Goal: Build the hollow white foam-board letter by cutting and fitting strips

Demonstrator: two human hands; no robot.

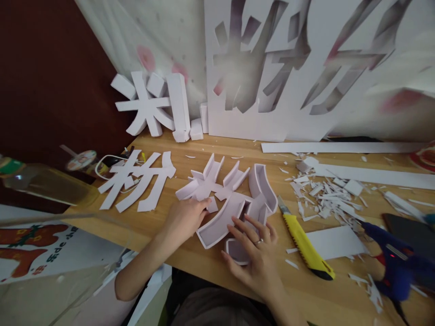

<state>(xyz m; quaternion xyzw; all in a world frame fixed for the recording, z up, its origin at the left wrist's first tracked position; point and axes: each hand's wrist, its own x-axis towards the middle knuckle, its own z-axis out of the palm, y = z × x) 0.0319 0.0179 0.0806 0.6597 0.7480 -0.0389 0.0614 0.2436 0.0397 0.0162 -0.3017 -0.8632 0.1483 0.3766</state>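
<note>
A hollow white foam-board character [261, 194] with raised side walls lies on the wooden table in front of me. My left hand [188, 217] is closed, its fingertips pinching the lower left portion of this character; the exact edge between them is partly hidden. Spread fingers of my right hand [256, 244] rest on the character's lower right part, touching its walls. Under that hand's fingertips, near the table edge, is a small walled white piece [237, 251], partly covered. A flat white cut-out character [142, 179] lies to the left.
A yellow utility knife [306, 244] and blue glue gun [394, 258] lie right. White scraps [326, 199] and long strips [340, 147] are behind them. Finished-looking block strokes [147, 106] and a cut-out board [244, 122] stand at the back. A bottle [50, 185] is left.
</note>
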